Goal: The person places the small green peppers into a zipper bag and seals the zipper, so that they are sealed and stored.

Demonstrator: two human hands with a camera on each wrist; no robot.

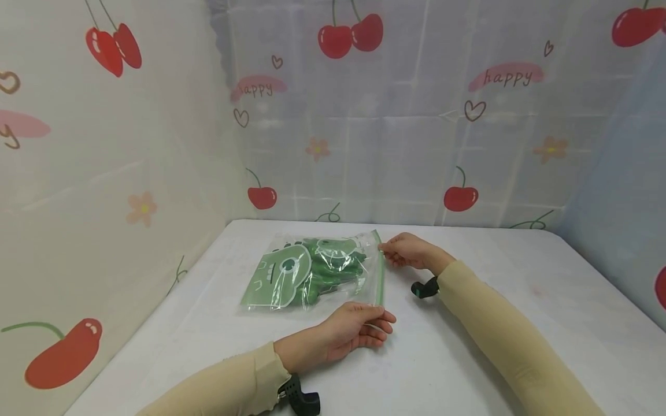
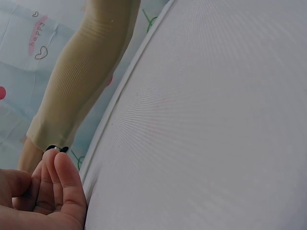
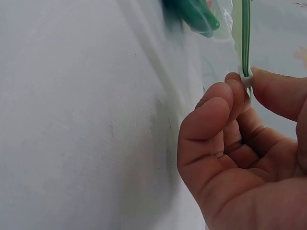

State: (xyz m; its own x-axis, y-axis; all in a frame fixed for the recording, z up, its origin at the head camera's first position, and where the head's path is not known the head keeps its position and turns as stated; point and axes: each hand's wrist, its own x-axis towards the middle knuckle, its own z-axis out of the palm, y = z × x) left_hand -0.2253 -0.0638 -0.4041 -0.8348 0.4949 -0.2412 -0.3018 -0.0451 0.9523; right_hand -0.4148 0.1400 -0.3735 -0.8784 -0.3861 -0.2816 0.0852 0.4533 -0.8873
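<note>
A clear zip bag [image 1: 340,271] with a printed green cartoon character lies on the white table, glossy green things [image 1: 312,289] inside it. Its green zip edge [image 1: 380,271] faces right. At the far end of that edge, my right hand [image 1: 411,251] pinches a small white slider [image 3: 246,77] between thumb and forefinger, the other fingers curled below. My left hand [image 1: 356,330] is at the near corner of the same edge, thumb against forefinger and the other fingers loosely bent. That corner is hidden behind the left hand in the head view.
The white table [image 1: 468,346] ends at a back curtain [image 1: 364,127] printed with cherries and hearts. A similar printed curtain [image 1: 104,190] hangs along the left side. Black wrist cameras [image 1: 304,398] sit under both sleeves, close over the table.
</note>
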